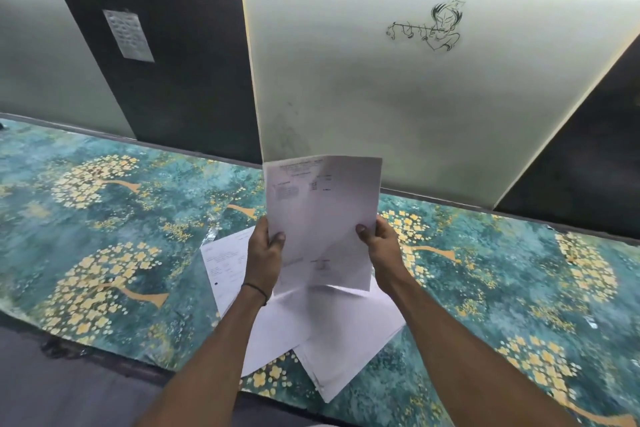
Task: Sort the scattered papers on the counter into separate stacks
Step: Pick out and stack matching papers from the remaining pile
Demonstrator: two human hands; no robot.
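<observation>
Holding a few printed sheets [322, 218] upright with left hand [265, 253] and right hand [381, 243], one at each lower side edge. Fingers [277, 237] pinching the paper, thumbs in front, the rest hidden behind. Raised above a loose pile of papers [329, 340] overlapping on the teal flowered tabletop [104, 218], near its front edge.

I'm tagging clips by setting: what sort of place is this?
Likely an indoor office or shop counter, though that's uncertain: a long counter under a teal flowered covering, printed papers heaped on it, and a small printed notice fixed to the dark wall panel behind.
</observation>
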